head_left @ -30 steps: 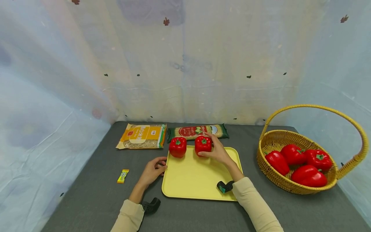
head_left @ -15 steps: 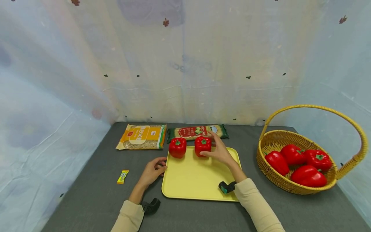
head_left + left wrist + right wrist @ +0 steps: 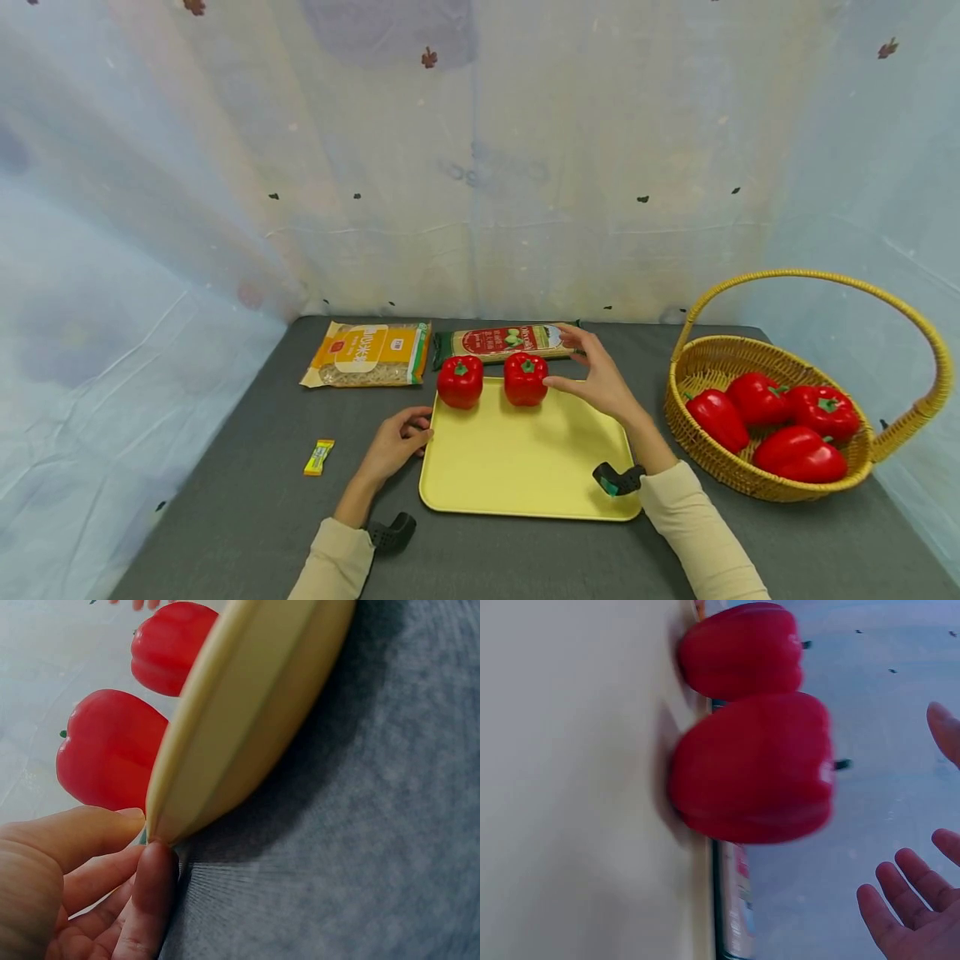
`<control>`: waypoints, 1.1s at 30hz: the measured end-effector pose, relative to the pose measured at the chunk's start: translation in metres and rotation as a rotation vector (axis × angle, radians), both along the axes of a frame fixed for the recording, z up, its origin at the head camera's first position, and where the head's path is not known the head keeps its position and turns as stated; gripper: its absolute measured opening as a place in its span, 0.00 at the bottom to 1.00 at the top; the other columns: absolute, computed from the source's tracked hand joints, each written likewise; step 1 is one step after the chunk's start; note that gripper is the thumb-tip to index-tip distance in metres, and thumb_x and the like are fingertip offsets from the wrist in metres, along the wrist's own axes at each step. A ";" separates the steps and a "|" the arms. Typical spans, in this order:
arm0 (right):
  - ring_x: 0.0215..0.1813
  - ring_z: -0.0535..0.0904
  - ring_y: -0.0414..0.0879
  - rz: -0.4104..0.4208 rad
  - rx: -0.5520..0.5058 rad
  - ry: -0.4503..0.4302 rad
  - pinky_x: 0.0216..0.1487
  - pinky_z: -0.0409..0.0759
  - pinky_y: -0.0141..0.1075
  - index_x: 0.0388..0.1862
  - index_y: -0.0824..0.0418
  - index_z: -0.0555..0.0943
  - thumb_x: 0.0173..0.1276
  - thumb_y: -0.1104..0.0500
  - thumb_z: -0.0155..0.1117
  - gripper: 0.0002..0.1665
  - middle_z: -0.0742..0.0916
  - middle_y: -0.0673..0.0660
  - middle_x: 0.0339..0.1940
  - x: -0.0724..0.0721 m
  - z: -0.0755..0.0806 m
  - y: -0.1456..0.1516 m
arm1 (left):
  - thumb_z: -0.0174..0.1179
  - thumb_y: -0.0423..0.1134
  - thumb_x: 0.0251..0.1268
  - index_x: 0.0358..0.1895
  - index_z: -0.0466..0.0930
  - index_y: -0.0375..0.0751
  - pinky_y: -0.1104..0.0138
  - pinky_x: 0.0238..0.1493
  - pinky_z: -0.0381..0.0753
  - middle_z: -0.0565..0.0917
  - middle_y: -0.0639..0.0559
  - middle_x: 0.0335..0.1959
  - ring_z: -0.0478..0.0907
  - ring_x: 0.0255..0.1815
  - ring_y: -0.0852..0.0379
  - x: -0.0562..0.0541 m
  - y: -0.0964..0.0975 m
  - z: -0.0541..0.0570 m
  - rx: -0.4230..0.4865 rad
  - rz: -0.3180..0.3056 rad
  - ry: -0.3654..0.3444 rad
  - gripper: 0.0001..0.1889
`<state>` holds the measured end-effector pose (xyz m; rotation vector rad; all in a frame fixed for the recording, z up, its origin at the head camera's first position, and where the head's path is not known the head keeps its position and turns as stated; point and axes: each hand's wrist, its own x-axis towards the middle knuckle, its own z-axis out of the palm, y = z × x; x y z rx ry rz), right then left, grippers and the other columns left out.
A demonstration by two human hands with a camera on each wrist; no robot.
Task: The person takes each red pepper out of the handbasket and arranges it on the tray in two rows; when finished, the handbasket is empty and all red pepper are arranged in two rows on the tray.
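Two red bell peppers stand upright along the far side of a yellow tray (image 3: 525, 467), the left pepper (image 3: 460, 383) at its far left corner and the right pepper (image 3: 525, 382) beside it with a gap between. My left hand (image 3: 396, 442) pinches the tray's left rim; the left wrist view has its thumb and fingers (image 3: 154, 877) meeting at that edge. Just right of the right pepper is my right hand (image 3: 598, 379), fingers spread and holding nothing. In the right wrist view, a space separates this hand (image 3: 922, 907) from the nearer pepper (image 3: 754, 772).
At the right, a wicker basket (image 3: 678, 425) with a tall handle holds several red bell peppers (image 3: 798, 454). Behind the tray lie a green-ended packet (image 3: 491, 342) and an orange bag of grain (image 3: 367, 354). A small yellow packet (image 3: 318, 457) lies on the left.
My right hand has let go of the right pepper and moved off to the right, its fingers opening. The pepper stays on the tray. My left hand has not moved.
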<state>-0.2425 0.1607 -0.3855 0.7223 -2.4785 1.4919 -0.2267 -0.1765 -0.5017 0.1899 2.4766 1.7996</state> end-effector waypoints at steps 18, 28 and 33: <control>0.53 0.69 0.34 -0.146 0.096 0.305 0.55 0.72 0.26 0.59 0.71 0.71 0.48 0.75 0.72 0.37 0.76 0.63 0.51 0.029 0.039 0.068 | 0.60 0.29 0.60 0.56 0.74 0.35 0.66 0.25 0.80 0.77 0.45 0.37 0.77 0.29 0.55 0.001 0.001 0.000 -0.006 0.010 0.006 0.19; 0.50 0.69 0.27 -0.236 0.159 0.240 0.50 0.65 0.12 0.58 0.66 0.73 0.52 0.71 0.71 0.33 0.75 0.47 0.51 0.030 0.046 0.120 | 0.60 0.29 0.61 0.57 0.74 0.35 0.66 0.25 0.80 0.77 0.44 0.38 0.77 0.29 0.55 0.000 0.001 0.001 -0.011 0.011 0.001 0.20; 0.47 0.71 0.24 -0.249 0.200 0.098 0.46 0.69 0.14 0.60 0.63 0.73 0.58 0.65 0.68 0.29 0.75 0.42 0.51 0.027 0.043 0.149 | 0.60 0.29 0.60 0.57 0.74 0.34 0.66 0.25 0.80 0.77 0.44 0.38 0.77 0.29 0.55 0.000 0.001 0.001 -0.010 0.013 0.003 0.20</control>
